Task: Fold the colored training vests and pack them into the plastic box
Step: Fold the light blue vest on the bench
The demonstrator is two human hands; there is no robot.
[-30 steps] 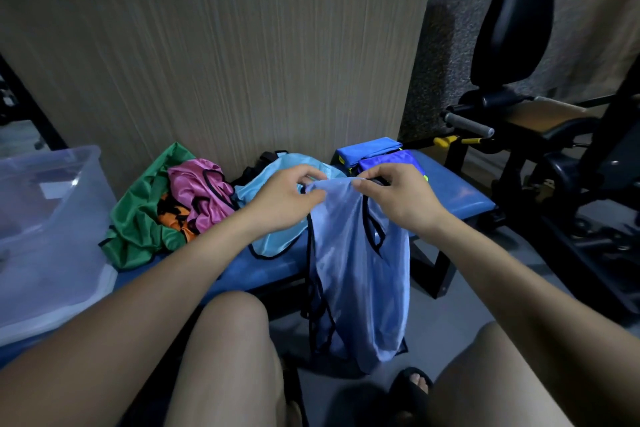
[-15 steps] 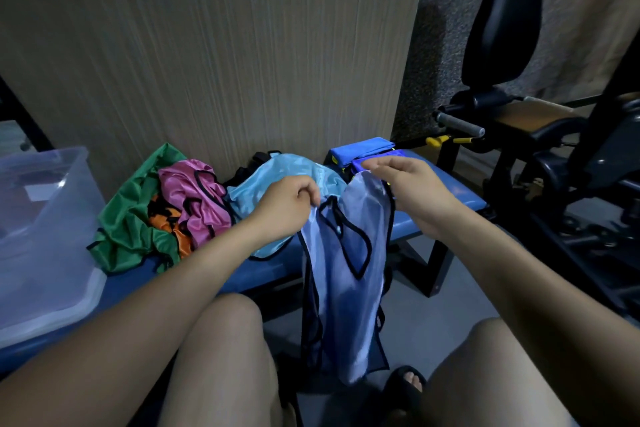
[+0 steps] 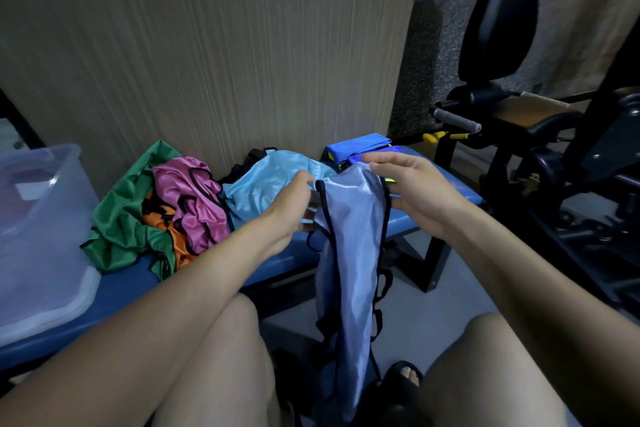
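A pale lavender-blue vest [image 3: 349,270] with black trim hangs down from my two hands in front of the blue bench [image 3: 117,291]. My left hand [image 3: 291,208] pinches its top left edge. My right hand [image 3: 415,191] holds the top right part with its thumb under the cloth and its fingers stretched over it. On the bench lie a light blue vest [image 3: 270,184], a pink vest [image 3: 194,198], an orange vest [image 3: 166,229] and a green vest [image 3: 117,218] in a loose heap. The clear plastic box [image 3: 38,229] stands at the bench's left end.
Folded blue vests [image 3: 356,147] are stacked at the bench's far right. A wood-grain panel [image 3: 207,62] backs the bench. Black gym equipment [image 3: 554,166] fills the right side. My bare knees and a sandalled foot [image 3: 405,374] are below the hanging vest.
My hands have drawn apart and spread the vest's top wider. My left hand shifted from a closed fist to a pinch lower on the edge; the view tilted slightly.
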